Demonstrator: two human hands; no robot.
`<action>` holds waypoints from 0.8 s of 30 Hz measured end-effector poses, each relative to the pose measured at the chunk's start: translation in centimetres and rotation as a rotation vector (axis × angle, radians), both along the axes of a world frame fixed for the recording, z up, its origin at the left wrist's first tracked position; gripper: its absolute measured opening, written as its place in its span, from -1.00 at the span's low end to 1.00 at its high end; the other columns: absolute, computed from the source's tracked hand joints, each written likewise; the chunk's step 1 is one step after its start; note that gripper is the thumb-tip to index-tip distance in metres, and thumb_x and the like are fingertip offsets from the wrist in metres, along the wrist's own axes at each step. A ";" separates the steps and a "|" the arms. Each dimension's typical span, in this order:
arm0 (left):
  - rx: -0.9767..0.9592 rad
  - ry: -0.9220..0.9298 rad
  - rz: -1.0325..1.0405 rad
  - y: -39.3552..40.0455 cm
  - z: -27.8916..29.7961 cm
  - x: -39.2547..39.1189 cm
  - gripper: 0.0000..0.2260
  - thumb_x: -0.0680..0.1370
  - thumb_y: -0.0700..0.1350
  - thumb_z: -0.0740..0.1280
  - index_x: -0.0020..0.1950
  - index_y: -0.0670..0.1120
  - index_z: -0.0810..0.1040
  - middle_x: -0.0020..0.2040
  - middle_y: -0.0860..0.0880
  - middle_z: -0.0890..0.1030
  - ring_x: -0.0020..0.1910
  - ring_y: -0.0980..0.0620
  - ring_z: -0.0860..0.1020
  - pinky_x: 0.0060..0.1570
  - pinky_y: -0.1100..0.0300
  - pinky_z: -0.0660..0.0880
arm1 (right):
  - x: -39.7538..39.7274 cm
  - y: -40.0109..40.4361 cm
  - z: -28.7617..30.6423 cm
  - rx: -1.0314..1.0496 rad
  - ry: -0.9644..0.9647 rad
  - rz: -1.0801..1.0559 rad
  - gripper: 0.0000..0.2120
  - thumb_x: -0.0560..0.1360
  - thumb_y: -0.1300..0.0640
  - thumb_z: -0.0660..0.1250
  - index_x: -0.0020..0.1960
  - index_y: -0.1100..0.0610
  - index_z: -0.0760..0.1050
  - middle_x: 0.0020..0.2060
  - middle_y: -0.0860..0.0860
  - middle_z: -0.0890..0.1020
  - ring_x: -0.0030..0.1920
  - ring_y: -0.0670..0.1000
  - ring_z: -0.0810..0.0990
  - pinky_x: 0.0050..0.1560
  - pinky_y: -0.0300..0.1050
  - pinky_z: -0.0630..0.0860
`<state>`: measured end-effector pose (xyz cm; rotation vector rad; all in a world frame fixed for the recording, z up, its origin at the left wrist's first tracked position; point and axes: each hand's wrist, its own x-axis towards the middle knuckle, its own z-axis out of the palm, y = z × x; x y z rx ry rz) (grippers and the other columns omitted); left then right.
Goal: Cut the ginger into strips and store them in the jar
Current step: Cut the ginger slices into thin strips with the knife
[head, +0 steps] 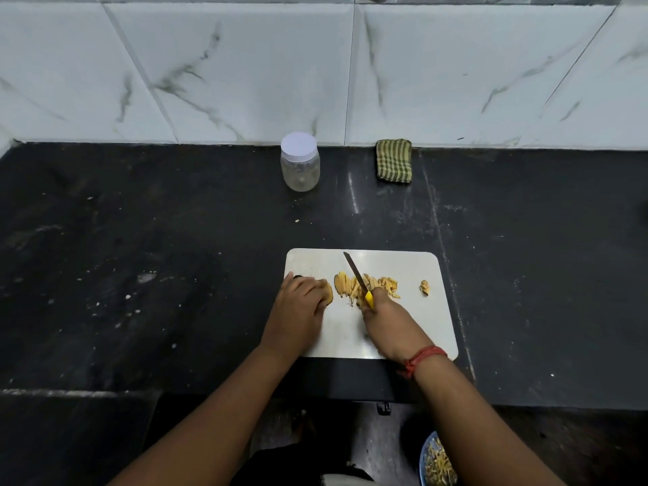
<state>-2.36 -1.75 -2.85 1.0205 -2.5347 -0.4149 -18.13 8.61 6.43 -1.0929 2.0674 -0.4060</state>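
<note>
A white cutting board (403,324) lies on the black counter. Cut ginger strips (350,285) lie in a pile at its middle, and a small ginger bit (425,286) sits to the right. My left hand (301,303) holds a ginger piece (328,293) down at the board's left. My right hand (389,320) grips a yellow-handled knife (356,273), its blade slanting over the strips. A clear jar (300,166) with a white lid on stands near the back wall.
A folded green striped cloth (394,161) lies against the tiled wall, right of the jar. Below the counter's front edge, at the lower right, a blue bowl (426,454) holds more strips. The black counter (140,257) spreads wide to both sides.
</note>
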 end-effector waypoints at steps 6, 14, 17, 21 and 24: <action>0.029 0.042 0.008 1.8 0.2 0.8 -0.71 0.58 -0.20 0.35 0.31 -0.13 0.57 0.41 -0.03 0.54 0.43 -0.06 0.43 0.56 -0.03 0.15 | 1.0 2.2 -0.4 -0.042 0.007 0.018 -0.87 0.62 0.13 0.08 0.12 0.18 0.27 -0.23 0.12 0.53 -0.30 0.12 0.51 -0.26 -0.07 0.45; -0.035 -0.060 -0.097 2.8 -0.4 2.1 -0.55 0.64 0.06 0.18 0.46 -0.14 0.45 0.48 -0.06 0.44 0.52 -0.04 0.32 0.54 -0.05 0.21 | 2.8 3.0 -1.3 -0.010 0.074 0.078 -0.82 0.62 0.22 0.08 0.19 0.26 0.28 -0.04 0.23 0.62 -0.04 0.22 0.59 -0.25 -0.12 0.30; -0.025 -0.076 -0.091 2.7 -0.4 2.1 -0.54 0.64 0.08 0.16 0.45 -0.13 0.47 0.49 -0.05 0.44 0.54 -0.02 0.28 0.57 0.01 0.15 | 3.4 2.0 -1.7 0.019 0.077 0.087 -0.79 0.61 0.24 0.05 0.22 0.27 0.28 0.03 0.23 0.59 0.02 0.20 0.59 -0.19 -0.15 0.32; -0.025 -0.083 -0.098 2.7 -0.6 2.3 -0.54 0.64 0.09 0.17 0.44 -0.12 0.49 0.48 -0.06 0.44 0.54 -0.03 0.28 0.57 0.00 0.15 | 3.8 1.1 -2.1 0.046 0.062 0.087 -0.64 0.60 0.28 0.04 0.38 0.33 0.18 0.09 0.25 0.59 0.07 0.18 0.58 -0.16 -0.16 0.33; -0.042 -0.096 -0.095 2.5 -0.7 2.2 -0.54 0.63 0.10 0.18 0.44 -0.11 0.49 0.47 -0.06 0.45 0.53 -0.06 0.30 0.56 -0.03 0.16 | 3.9 0.6 -2.2 0.065 0.097 0.132 -0.64 0.59 0.28 0.05 0.37 0.34 0.18 0.10 0.25 0.58 0.07 0.18 0.59 -0.22 -0.18 0.34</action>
